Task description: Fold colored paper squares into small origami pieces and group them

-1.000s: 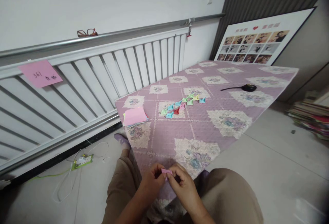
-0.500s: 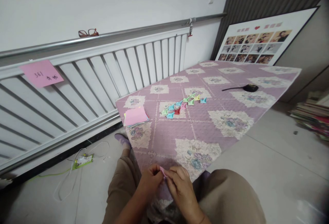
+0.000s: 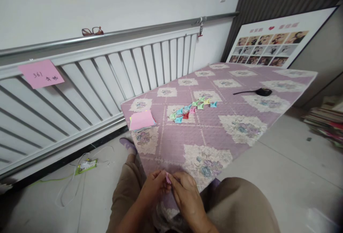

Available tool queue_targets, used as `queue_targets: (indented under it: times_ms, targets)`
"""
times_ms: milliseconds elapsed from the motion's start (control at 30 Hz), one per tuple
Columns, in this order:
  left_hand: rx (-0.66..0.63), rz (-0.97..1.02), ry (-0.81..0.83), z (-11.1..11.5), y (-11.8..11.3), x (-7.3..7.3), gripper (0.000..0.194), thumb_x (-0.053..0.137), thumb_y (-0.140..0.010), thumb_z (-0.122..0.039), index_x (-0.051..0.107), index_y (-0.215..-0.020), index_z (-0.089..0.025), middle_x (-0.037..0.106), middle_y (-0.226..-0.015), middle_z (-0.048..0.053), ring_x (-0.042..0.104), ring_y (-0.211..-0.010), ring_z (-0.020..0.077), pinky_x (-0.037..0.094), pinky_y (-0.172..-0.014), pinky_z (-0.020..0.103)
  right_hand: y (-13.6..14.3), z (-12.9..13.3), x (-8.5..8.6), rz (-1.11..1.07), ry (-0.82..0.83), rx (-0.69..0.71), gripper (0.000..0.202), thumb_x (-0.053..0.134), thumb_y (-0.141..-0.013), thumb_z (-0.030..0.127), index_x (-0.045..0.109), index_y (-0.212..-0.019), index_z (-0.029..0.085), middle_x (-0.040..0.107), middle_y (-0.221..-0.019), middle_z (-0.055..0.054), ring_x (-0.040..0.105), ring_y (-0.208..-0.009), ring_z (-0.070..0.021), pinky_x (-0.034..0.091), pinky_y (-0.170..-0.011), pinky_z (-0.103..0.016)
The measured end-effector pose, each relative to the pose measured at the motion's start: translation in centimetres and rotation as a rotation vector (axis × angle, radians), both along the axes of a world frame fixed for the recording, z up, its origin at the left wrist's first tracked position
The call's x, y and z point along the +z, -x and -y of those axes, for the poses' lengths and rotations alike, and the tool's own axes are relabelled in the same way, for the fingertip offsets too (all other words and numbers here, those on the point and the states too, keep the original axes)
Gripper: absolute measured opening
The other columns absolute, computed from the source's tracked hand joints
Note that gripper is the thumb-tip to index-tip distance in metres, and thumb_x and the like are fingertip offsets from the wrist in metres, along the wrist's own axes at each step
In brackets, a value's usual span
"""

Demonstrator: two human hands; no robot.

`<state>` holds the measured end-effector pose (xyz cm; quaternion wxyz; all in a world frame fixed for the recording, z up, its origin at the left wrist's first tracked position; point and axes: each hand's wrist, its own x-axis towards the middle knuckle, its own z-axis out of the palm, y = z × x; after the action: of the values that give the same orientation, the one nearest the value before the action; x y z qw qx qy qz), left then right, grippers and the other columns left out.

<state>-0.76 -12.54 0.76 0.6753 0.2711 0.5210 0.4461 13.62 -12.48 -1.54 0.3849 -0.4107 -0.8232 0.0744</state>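
Observation:
Between my fingertips, low in the head view, is a small folded piece of pink paper (image 3: 168,178). My left hand (image 3: 157,185) pinches it from the left. My right hand (image 3: 186,190) grips it from the right, thumb and fingers closed, and most of the paper is covered by the fingers. Both hands are over the near corner of the cloth-covered table (image 3: 177,143). Farther up the table lie several small folded paper pieces (image 3: 185,115) in green, blue, red, pink and yellow. A stack of square paper sheets (image 3: 143,120), pink on top, lies at the table's left edge.
A black object with a thin tail (image 3: 263,92) lies on the table's right part. Along the left runs a white radiator (image 3: 120,69) with a pink note (image 3: 41,74); glasses (image 3: 92,31) rest on the pipe above. A power strip (image 3: 87,166) with cables is on the floor.
The pink paper is turned and shows less between my fingers. My left fingers have curled differently around it. The camera view has shifted slightly.

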Motion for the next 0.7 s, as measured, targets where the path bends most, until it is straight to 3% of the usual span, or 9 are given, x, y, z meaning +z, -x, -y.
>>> queue_targets:
  times_ms: [233, 400, 700]
  targets:
    - [0.046, -0.005, -0.033, -0.1, 0.0, -0.9, 0.041, 0.074, -0.063, -0.052, 0.055, -0.07, -0.017, 0.054, -0.059, -0.005, 0.048, -0.053, 0.0085, 0.037, -0.054, 0.022, 0.0, 0.1, -0.2, -0.1, 0.118, 0.056, 0.038, 0.047, -0.088, 0.016, 0.056, -0.122, 0.03, 0.062, -0.099, -0.006, 0.058, -0.091, -0.0202, 0.051, -0.079, -0.036]
    - [-0.016, -0.182, -0.102, 0.3, -0.2, -0.4, 0.036, 0.065, -0.071, -0.052, 0.057, -0.072, -0.017, 0.054, -0.056, -0.004, 0.046, -0.052, 0.01, 0.036, -0.056, 0.024, -0.4, -0.2, 0.0, -0.304, 0.29, -0.03, 0.026, 0.046, -0.093, 0.026, 0.057, -0.117, 0.024, 0.064, -0.1, -0.006, 0.061, -0.093, -0.0182, 0.052, -0.08, -0.032]
    - [-0.023, -0.419, -0.241, 1.0, -1.0, -0.2, 0.026, 0.057, -0.077, -0.044, 0.059, -0.073, -0.018, 0.053, -0.062, -0.003, 0.046, -0.06, 0.0125, 0.037, -0.061, 0.024, -0.3, -0.4, 1.3, -0.355, 0.447, 0.022, 0.023, 0.048, -0.092, 0.036, 0.066, -0.087, 0.022, 0.065, -0.076, -0.003, 0.062, -0.074, -0.0173, 0.048, -0.066, -0.028]
